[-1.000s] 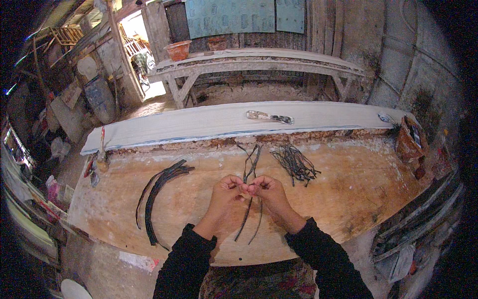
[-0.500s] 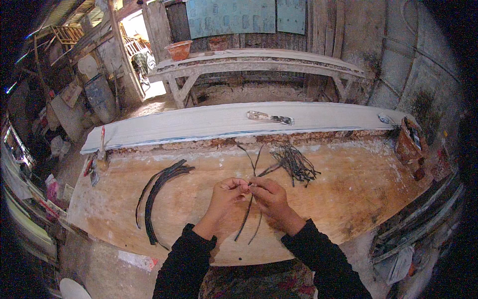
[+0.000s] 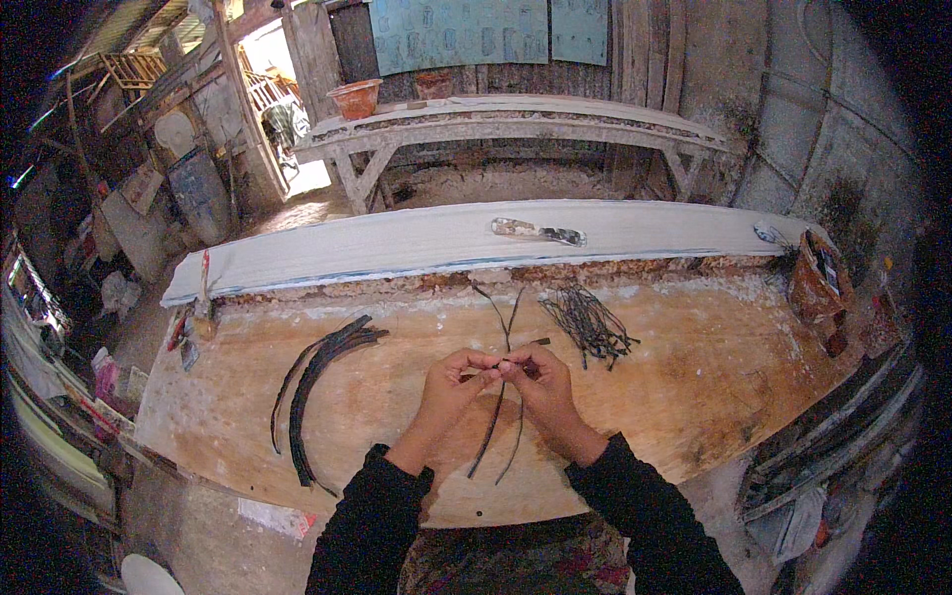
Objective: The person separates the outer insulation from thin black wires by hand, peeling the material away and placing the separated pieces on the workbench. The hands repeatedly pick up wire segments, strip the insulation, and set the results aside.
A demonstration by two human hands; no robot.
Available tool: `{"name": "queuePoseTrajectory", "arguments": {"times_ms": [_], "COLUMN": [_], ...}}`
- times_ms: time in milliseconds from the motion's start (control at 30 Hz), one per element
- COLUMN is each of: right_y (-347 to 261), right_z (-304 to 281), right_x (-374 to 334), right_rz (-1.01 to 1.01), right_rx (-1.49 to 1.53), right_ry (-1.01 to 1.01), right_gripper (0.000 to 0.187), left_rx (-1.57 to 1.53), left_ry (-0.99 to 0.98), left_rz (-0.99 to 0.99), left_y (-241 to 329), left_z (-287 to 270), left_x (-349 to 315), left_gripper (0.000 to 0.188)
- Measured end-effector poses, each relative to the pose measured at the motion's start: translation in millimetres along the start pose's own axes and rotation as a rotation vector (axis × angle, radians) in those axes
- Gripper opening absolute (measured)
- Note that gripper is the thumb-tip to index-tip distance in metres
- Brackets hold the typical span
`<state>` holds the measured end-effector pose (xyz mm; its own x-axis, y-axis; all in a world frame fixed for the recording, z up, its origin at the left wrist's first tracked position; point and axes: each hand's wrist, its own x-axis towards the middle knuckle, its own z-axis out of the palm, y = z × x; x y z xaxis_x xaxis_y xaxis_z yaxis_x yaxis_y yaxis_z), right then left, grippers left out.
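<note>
My left hand (image 3: 451, 395) and my right hand (image 3: 545, 397) meet over the middle of the wooden board, fingertips pinched together. Between them they hold a dark strip (image 3: 539, 342), whose short end pokes out past the right fingers. Most of it is hidden by the fingers. Two long, thin black strips (image 3: 485, 441) cross beneath my hands, running from near the far edge toward me. To the left lies a curved bundle of wider black strips (image 3: 300, 421). Beyond my right hand is a loose heap of thin black strips (image 3: 593, 332).
A long white slab (image 3: 397, 238) borders the far side of the wooden board (image 3: 684, 397), with a stained flat tool (image 3: 538, 232) on it. At the right corner stands a clay-coloured pot (image 3: 811, 288); a brush (image 3: 205, 297) is at the left. Behind is a white bench (image 3: 397, 139).
The dark strip that reached from my fingers toward the heap now shows only a short end. My right fingers have shifted slightly, and both hands' fingertips press closer together.
</note>
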<state>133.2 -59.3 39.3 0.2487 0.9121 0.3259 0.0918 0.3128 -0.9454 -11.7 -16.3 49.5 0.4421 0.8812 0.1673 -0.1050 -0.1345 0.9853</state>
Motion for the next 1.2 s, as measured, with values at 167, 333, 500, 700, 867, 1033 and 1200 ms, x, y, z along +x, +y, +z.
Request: {"name": "queuePoseTrajectory", "arguments": {"times_ms": [167, 333, 500, 700, 867, 1033, 1200], "right_y": [0.2, -15.3, -9.0, -12.0, -13.3, -12.8, -20.2], "right_z": [-4.4, -13.9, -12.4, -3.8, -7.5, -5.5, -4.4], "right_x": [3.5, 9.8, 7.6, -0.2, 5.6, 5.3, 0.8], "right_rz": [0.141, 0.489, 0.338, -0.128, -0.298, -0.29, -0.209], "right_rx": [0.056, 0.509, 0.328, -0.221, -0.253, -0.336, -0.375], "right_ry": [-0.046, -0.144, -0.141, -0.041, -0.069, -0.065, -0.083], "right_gripper": [0.011, 0.006, 0.007, 0.013, 0.013, 0.01, 0.009], "left_rx": [0.132, 0.402, 0.4, 0.096, -0.043, 0.391, 0.38], "left_ry": [0.091, 0.046, 0.075, 0.105, 0.121, 0.149, 0.204], "left_rz": [0.175, 0.462, 0.41, 0.229, 0.152, 0.38, 0.373], "left_y": [5.8, -6.8, -7.7, -8.1, -7.9, -14.2, -3.9], "left_z": [10.9, 4.1, 5.7, 8.5, 7.0, 4.6, 9.8], "left_x": [-4.0, -5.0, -4.7, -4.5, -2.7, -6.0, -6.8], "left_gripper": [0.014, 0.016, 0.014, 0.029, 0.038, 0.035, 0.026]}}
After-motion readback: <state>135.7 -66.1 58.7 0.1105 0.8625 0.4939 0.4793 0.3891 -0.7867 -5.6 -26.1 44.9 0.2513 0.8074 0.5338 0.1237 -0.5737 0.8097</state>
